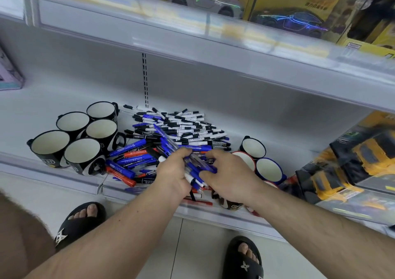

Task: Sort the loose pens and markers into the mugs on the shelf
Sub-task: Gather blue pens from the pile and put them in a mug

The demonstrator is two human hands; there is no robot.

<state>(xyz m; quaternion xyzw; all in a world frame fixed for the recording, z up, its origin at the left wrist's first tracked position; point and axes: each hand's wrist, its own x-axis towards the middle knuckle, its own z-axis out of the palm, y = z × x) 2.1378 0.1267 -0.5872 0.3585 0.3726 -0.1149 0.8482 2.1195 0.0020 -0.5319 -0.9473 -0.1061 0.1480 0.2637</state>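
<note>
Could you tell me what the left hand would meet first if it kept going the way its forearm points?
Probably the heap of black-capped white markers at the back; the left hand already grips a bundle of blue pens. Depth is unclear.

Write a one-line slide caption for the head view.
Both hands, left hand and right hand, gather blue pens from the pile between empty black mugs on a white shelf.

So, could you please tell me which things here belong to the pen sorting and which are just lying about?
Job:
- pile of pens and markers
- black mugs
- mugs on the right
- left hand and right hand, both gripping blue pens

Lying about:
- toy truck boxes
- toy car boxes
- purple box
</note>
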